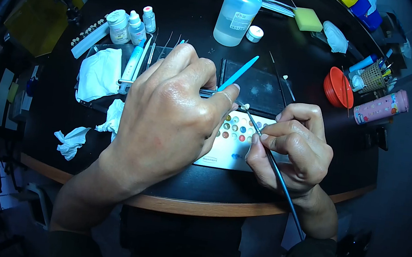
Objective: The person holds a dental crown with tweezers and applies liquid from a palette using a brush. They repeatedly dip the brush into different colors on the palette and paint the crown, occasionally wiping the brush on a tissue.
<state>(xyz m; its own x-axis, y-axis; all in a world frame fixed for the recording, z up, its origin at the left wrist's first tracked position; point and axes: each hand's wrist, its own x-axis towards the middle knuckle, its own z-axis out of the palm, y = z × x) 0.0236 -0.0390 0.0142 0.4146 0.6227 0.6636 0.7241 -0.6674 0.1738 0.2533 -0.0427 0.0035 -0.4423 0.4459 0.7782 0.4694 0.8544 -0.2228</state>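
My left hand (173, 103) is closed around a metal tweezer-like tool, mostly hidden by the fingers, whose tip reaches a small whitish tooth-shaped piece (246, 106). A light blue stick (239, 73) rises beside its thumb and index finger. Pinched in my right hand (297, 148) is a dark thin brush (282, 183), its tip at the small piece. Below the piece lies a white palette (222, 159) with rows of coloured wells, partly covered by my hands.
A clear bottle (238, 16) and small jar (254, 34) stand at the back. Small bottles (120, 26), a white cloth (99, 75) and crumpled tissues (71, 142) are left. Right are a red bowl (339, 88), pink cylinder (381, 107) and pen basket (376, 76).
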